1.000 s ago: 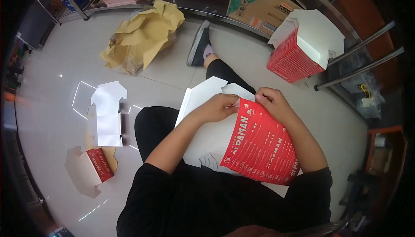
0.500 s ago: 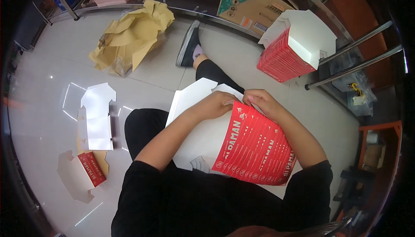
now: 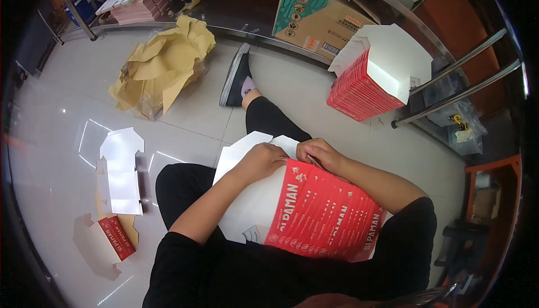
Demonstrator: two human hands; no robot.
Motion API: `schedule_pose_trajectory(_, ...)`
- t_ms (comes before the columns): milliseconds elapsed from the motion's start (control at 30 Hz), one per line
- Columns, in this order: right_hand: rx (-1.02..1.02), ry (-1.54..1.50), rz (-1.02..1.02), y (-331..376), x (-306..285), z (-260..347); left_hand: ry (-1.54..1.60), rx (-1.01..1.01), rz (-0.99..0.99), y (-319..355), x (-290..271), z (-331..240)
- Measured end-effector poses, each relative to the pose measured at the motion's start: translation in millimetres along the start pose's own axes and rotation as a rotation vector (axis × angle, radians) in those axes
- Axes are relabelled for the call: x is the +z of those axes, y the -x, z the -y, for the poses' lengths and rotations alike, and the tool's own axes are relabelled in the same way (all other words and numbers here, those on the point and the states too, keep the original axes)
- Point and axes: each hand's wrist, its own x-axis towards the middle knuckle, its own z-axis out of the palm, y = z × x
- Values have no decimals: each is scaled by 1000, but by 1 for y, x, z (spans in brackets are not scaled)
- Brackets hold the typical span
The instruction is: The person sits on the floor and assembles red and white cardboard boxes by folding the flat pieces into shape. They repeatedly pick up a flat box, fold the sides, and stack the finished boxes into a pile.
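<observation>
A fanned stack of red-and-white cardboard food box blanks (image 3: 328,204) rests on my lap, red printed sides overlapping to the right and a broad white face to the left. My left hand (image 3: 263,162) is bent over the far edge, fingers closed on the cardboard near the red corner. Just right of it, my right hand (image 3: 320,155) pinches the far edge of the blanks, thumb and fingers together. The fingertips of both hands are partly hidden by the cardboard.
On the floor to the left lie a white blank (image 3: 122,170) and a partly folded red box (image 3: 117,238). Crumpled brown paper (image 3: 163,64) sits farther off. At the far right stand a tall stack of red blanks (image 3: 365,86), a brown carton (image 3: 320,19) and metal rails (image 3: 457,92).
The whole view has shifted, so the scene sits lower in the picture. My hands remain at the far edge of the blanks, and the red fan lies slightly more spread.
</observation>
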Motion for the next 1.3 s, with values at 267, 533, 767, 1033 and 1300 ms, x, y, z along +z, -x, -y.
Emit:
schedule_pose_trajectory(267, 201, 3, -49, 3, -3, -20, -15, 193, 28, -13, 15, 4)
schedule_pose_trajectory(533, 11, 34, 80, -1, -15, -16, 9, 10, -12, -8, 15, -16)
schedule_pose_trajectory(767, 78, 284, 319, -4, -30, 24, 963, -141, -215, -2, -1, -52)
schedule_pose_trajectory(1033, 19, 321, 561, 0, -42, 42, 414, 9, 26, -5, -8, -79)
schedule_pose_trajectory(1300, 106, 144, 251, 2, -18, 54, 874, -100, -553, 4, 20, -62)
